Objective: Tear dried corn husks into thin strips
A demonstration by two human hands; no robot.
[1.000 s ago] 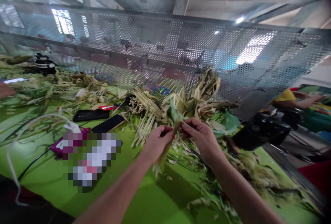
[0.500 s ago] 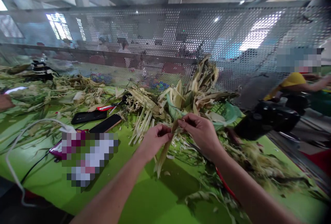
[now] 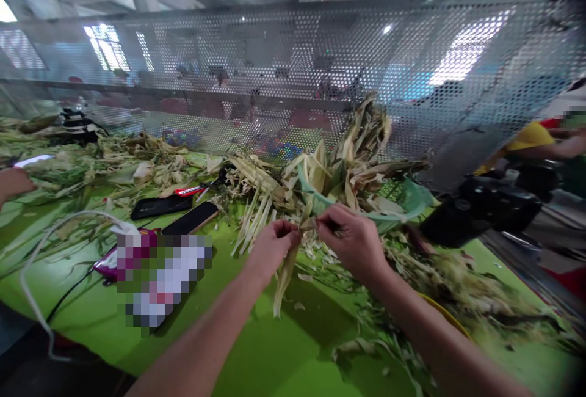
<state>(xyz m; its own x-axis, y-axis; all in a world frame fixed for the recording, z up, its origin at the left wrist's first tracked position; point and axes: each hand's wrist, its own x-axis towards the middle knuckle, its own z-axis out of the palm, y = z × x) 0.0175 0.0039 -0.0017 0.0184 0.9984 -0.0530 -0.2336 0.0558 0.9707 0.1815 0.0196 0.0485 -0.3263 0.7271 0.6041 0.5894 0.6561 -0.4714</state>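
Note:
Between my hands, above the green table [image 3: 256, 348], hangs a pale, dry corn husk [image 3: 286, 278]. The fingers of my left hand [image 3: 274, 247] pinch it near its upper part, and its long end droops toward the table. My right hand [image 3: 350, 235] is closed at the husk's upper edge, thumb and fingertips pressed together on a bit of it. Just behind the hands stands a light green basket [image 3: 414, 198] heaped with husks [image 3: 320, 171]. Left of the basket lies a bunch of narrow husk strips [image 3: 251, 223].
Two dark phones [image 3: 190, 218] and a red-handled tool [image 3: 190, 190] lie left of my hands, near a white cable [image 3: 34, 262] and a purple packet [image 3: 107, 265]. Corn silk [image 3: 462, 287] is piled at right. A perforated metal screen [image 3: 274, 79] stands behind. Another person's hand [image 3: 16, 182] shows at far left.
My right hand has drawn slightly away from my left, pulling at the husk's upper edge. The left hand keeps its pinch. The other person's hand at far left has come further into view.

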